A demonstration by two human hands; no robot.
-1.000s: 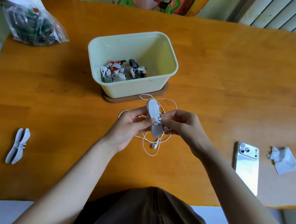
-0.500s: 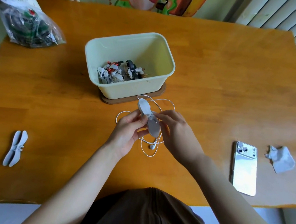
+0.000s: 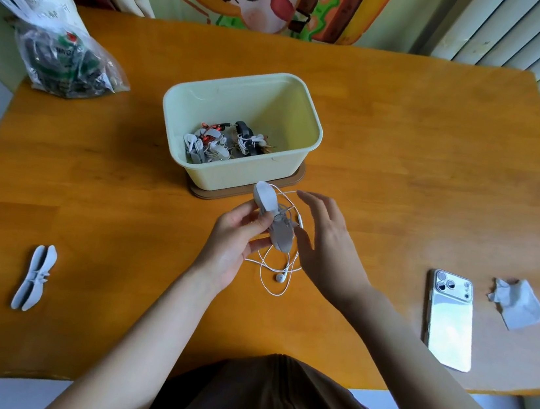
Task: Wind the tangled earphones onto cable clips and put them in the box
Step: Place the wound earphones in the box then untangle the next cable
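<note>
While the left hand (image 3: 235,237) pinches the cable clip (image 3: 275,222) between thumb and curled fingers, the right hand (image 3: 326,246) hovers beside it at 3 o'clock, fingers spread, holding nothing. White earphones (image 3: 279,277) loop from the clip (one bud on the table (image 3: 421,162)); the box (image 3: 309,120) sits at 12 o'clock.

Let go with the right hand (image 3: 328,246): pinching at the middle of the cable clip (image 3: 272,216) a second ago, curled over it half a second ago, now spread wide and drawn off just right of the grip (thumb close by the clip's lower end, contact hard to tell). Tipped the clip held in the left hand (image 3: 235,237): near upright before, now leaning with its upper end up and left of the grip. Gone from left of the grip, the loop of earphone cable (image 3: 265,279); now showing only above, right of and below it.
</note>
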